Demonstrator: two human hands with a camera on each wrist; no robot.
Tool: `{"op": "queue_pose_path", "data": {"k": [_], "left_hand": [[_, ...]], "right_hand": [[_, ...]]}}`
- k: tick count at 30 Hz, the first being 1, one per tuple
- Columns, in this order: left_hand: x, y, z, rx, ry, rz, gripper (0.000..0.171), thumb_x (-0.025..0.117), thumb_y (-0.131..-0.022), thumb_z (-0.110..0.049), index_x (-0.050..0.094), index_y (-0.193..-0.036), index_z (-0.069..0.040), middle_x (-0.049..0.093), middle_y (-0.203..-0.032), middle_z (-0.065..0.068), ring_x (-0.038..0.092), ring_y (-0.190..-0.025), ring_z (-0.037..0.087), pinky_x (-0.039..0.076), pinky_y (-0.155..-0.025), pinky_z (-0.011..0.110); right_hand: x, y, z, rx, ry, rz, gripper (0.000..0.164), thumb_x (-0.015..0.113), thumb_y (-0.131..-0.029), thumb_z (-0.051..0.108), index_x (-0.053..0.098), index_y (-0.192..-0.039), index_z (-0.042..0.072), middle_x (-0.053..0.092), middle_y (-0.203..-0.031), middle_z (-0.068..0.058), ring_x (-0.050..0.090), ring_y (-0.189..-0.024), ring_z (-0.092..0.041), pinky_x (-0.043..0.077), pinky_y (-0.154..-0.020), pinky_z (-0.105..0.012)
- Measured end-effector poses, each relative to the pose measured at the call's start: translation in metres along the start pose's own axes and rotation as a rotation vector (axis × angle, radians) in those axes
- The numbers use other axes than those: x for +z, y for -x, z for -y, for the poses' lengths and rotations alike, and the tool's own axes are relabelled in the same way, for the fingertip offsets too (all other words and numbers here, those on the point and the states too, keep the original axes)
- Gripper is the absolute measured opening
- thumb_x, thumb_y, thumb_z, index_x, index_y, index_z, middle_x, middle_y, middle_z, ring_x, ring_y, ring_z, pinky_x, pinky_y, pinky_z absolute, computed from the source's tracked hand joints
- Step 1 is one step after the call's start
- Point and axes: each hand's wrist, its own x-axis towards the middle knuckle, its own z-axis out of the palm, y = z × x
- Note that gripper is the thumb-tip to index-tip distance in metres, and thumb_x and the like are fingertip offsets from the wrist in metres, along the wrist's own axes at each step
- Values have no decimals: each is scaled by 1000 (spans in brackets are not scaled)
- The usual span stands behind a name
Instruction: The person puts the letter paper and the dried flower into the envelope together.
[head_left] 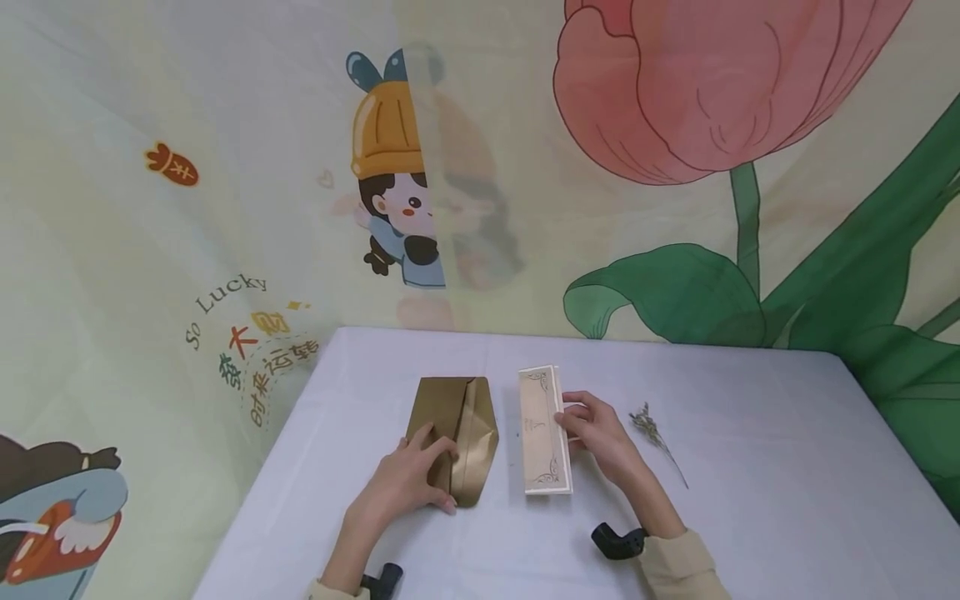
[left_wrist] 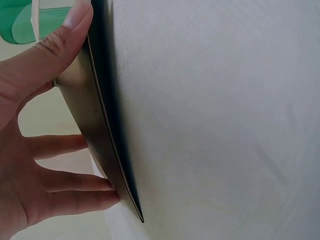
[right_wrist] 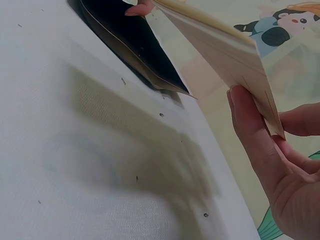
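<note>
In the head view a gold envelope (head_left: 438, 396) lies on the table with its flap folded out to the right. My left hand (head_left: 408, 475) holds it, fingers spread over its face and thumb at the near edge. The left wrist view shows the envelope (left_wrist: 82, 95) edge-on, thumb by its border. Its dark mouth (right_wrist: 127, 37) gapes in the right wrist view, a left fingertip at the opening. My right hand (head_left: 600, 437) pinches the right edge of a cream folded card (head_left: 542, 433) with ornate printed corners. The card (right_wrist: 220, 50) is held above the table.
A small dried flower sprig (head_left: 652, 433) lies right of my right hand. The table has a white cloth (head_left: 765, 467), with tiny dark crumbs (right_wrist: 161, 115) near the envelope. A printed curtain (head_left: 510, 125) hangs behind. Black wrist devices (head_left: 618, 542) sit at both wrists.
</note>
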Motion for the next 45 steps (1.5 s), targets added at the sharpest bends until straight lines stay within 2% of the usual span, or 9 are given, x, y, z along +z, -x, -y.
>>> {"op": "queue_pose_path", "data": {"k": [27, 37, 45], "left_hand": [[2, -2, 1, -22, -1, 3, 68, 95, -61, -43, 61, -119, -31, 40, -157, 29, 39, -127, 76, 46, -87, 79], [1, -3, 0, -25, 8, 8, 67, 95, -62, -42, 60, -118, -30, 39, -158, 30, 38, -127, 76, 45, -89, 80], [1, -1, 0, -24, 14, 1, 67, 96, -61, -43, 60, -117, -30, 40, -157, 31, 40, -128, 74, 45, -89, 79]], "right_hand": [[10, 2, -3, 19, -12, 2, 42, 62, -100, 9, 51, -140, 1, 72, -106, -16, 71, -83, -21, 59, -72, -32], [15, 3, -2, 22, -15, 27, 43, 62, -100, 10, 51, -140, 0, 72, -105, -16, 71, -81, -21, 60, -71, -33], [21, 1, -7, 10, -21, 46, 44, 63, -100, 12, 51, -140, -1, 72, -107, -17, 73, -81, -23, 61, -72, -38]]}}
